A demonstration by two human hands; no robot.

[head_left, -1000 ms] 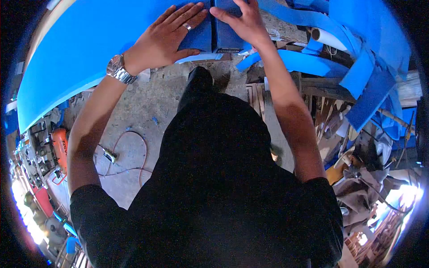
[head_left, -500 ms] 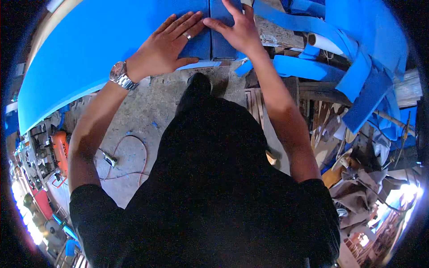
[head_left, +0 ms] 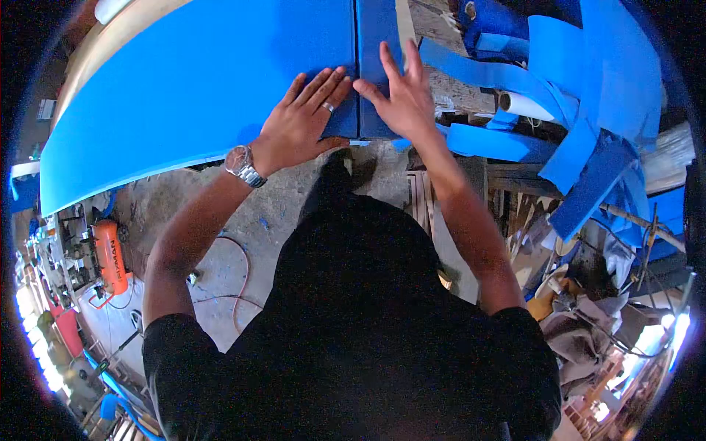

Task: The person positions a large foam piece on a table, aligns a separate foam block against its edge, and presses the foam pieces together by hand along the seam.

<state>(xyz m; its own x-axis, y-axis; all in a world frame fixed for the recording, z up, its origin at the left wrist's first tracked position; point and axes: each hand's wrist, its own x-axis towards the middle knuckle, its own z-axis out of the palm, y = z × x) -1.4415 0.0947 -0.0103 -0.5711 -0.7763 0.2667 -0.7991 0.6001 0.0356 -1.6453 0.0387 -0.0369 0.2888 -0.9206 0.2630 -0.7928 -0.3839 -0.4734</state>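
Note:
A large sheet of blue material spreads over the upper left, and a narrower, darker blue strip lies along its right side, with a thin dark seam between them. My left hand rests flat on the sheet just left of the seam, near the front edge, fingers together and thumb stretched toward the seam. It wears a ring, with a metal watch on the wrist. Over the strip is my right hand, fingers spread, its thumb tip at the seam. Neither hand grips anything.
Blue offcuts hang and pile at the right, around a white roll. Wood scraps and brown cloth lie lower right. An orange tank stands at the left. A thin hose loops over the concrete floor.
The view has shifted, so the sheet and both hands appear lower. My left hand stays flat beside the seam. My right hand stays spread over the strip, its thumb still near the seam.

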